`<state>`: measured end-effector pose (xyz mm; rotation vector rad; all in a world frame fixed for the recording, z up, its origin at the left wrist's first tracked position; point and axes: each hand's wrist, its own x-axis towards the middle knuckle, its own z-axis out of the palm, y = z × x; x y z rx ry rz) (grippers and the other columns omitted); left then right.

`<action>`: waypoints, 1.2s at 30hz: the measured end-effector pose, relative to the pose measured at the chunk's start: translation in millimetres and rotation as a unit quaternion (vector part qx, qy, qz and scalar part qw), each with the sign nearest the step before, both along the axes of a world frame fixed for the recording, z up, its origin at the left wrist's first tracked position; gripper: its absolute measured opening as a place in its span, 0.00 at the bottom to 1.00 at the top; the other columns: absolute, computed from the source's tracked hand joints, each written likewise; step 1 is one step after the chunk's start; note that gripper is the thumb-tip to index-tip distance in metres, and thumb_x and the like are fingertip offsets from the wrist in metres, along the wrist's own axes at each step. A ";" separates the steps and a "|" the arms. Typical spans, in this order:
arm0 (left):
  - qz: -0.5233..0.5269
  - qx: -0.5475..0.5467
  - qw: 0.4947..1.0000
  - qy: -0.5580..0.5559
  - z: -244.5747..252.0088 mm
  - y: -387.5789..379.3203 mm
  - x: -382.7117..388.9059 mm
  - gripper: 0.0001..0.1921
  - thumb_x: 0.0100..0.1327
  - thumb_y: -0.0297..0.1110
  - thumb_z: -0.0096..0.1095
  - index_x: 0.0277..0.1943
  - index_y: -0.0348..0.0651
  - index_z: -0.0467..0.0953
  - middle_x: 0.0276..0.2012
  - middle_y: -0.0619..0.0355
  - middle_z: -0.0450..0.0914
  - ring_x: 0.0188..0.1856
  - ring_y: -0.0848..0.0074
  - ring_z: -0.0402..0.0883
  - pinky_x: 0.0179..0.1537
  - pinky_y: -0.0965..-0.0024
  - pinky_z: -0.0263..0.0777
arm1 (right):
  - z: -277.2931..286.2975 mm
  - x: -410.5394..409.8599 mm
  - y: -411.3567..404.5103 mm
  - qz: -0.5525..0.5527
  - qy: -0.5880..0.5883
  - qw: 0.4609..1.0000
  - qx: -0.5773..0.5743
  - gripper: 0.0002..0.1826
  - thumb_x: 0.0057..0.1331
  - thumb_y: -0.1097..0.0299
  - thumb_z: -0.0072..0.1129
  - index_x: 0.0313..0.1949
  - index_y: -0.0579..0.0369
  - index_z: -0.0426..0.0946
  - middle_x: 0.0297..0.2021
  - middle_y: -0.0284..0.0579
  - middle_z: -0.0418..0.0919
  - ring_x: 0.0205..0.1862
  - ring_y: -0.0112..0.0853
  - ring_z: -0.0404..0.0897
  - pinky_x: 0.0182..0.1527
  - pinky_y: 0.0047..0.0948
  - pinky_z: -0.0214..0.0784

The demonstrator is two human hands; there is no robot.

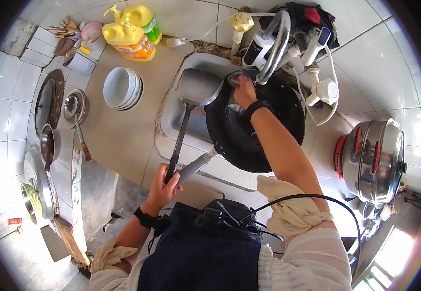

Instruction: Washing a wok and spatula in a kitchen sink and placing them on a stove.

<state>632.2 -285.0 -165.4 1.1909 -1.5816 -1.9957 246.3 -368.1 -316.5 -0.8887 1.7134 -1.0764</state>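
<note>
My left hand (165,189) is closed around the dark handle of a metal wok spatula (200,86) and touches the grey handle of a black wok (219,138). The spatula's broad blade lies over the left part of the sink (171,120), left of the wok. Inside the wok's upper part, my right hand (245,91) presses a greyish scrubber (235,78), partly hidden by the fingers, near the inner wall. Wet, whitish streaks show on the wok's inside. The wok rests over the sink's right side, below a curved chrome faucet (283,43).
Stacked bowls (117,87) stand on the counter (123,138) to the left, with yellow pump bottles (130,40) behind them. A ladle (81,134) lies farther left. White pipes (314,87) and a multi-tier metal steamer (374,160) are at the right.
</note>
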 end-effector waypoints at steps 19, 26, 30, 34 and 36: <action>-0.006 -0.019 0.999 -0.027 12.8 5.8 4.6 0.07 0.66 0.29 0.52 0.42 0.38 0.62 0.25 0.62 0.71 0.21 0.85 0.70 0.21 0.82 0.61 | 36.3 50.9 38.1 0.137 0.365 0.912 -0.126 0.17 0.49 0.80 0.49 0.42 0.62 0.70 0.38 0.60 0.72 0.41 0.55 0.72 0.47 0.47 0.65; 0.009 -0.013 1.000 -0.023 13.8 6.6 7.4 0.09 0.66 0.30 0.53 0.43 0.38 0.62 0.23 0.63 0.70 0.21 0.85 0.70 0.22 0.81 0.62 | 19.1 -41.8 37.1 -0.045 0.419 0.898 0.127 0.20 0.51 0.70 0.59 0.42 0.66 0.71 0.40 0.60 0.75 0.45 0.54 0.74 0.48 0.42 0.68; -0.009 -0.013 1.000 -0.023 11.3 5.5 7.6 0.10 0.66 0.31 0.54 0.44 0.37 0.63 0.23 0.63 0.70 0.21 0.84 0.70 0.22 0.81 0.62 | 31.2 -16.1 68.8 0.166 0.545 0.785 0.245 0.24 0.51 0.74 0.55 0.50 0.62 0.71 0.43 0.58 0.74 0.50 0.51 0.73 0.50 0.40 0.68; 0.000 -0.019 0.999 -0.032 11.8 6.8 13.3 0.10 0.65 0.31 0.54 0.44 0.36 0.64 0.24 0.62 0.71 0.21 0.84 0.71 0.23 0.80 0.64 | 107.7 -12.4 60.3 0.240 0.489 0.838 -0.020 0.17 0.54 0.78 0.50 0.45 0.59 0.75 0.50 0.46 0.69 0.55 0.45 0.68 0.53 0.35 0.67; -0.014 -0.054 0.998 -0.031 8.1 5.5 13.0 0.11 0.65 0.31 0.55 0.44 0.36 0.64 0.24 0.61 0.72 0.20 0.85 0.70 0.23 0.79 0.65 | 119.3 -21.3 55.6 0.291 0.568 0.765 -0.088 0.17 0.55 0.80 0.48 0.46 0.58 0.75 0.50 0.43 0.68 0.57 0.43 0.66 0.53 0.33 0.67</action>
